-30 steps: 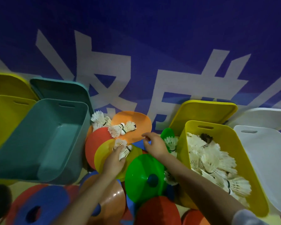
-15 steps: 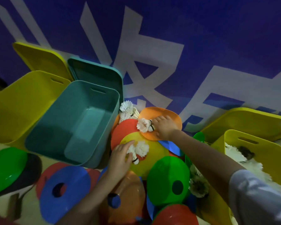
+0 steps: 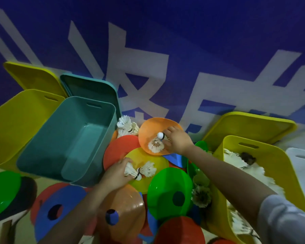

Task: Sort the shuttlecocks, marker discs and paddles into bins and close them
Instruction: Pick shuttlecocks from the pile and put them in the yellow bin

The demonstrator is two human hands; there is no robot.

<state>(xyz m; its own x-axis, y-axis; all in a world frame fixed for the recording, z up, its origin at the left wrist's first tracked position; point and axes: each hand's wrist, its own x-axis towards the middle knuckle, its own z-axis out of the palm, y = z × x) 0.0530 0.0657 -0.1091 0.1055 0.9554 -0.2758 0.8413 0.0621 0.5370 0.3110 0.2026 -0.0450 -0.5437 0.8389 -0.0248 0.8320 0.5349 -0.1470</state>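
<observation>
A person's left hand pinches a white shuttlecock on a yellow marker disc; the right hand pinches another shuttlecock on an orange disc, likely bound for the part-filled yellow bin at right. The empty teal bin stands left. Discs litter the floor below a blue banner.

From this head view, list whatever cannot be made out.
- Left hand: it covers part of the shuttlecock it grips, so how the fingers lie is hidden.
- Yellow bin on the right: the right arm crosses its near side, hiding how far down the shuttlecocks reach.
- White bin: cut off by the right edge; contents unseen.
- Dark object under the green disc: too dim to identify.
</observation>
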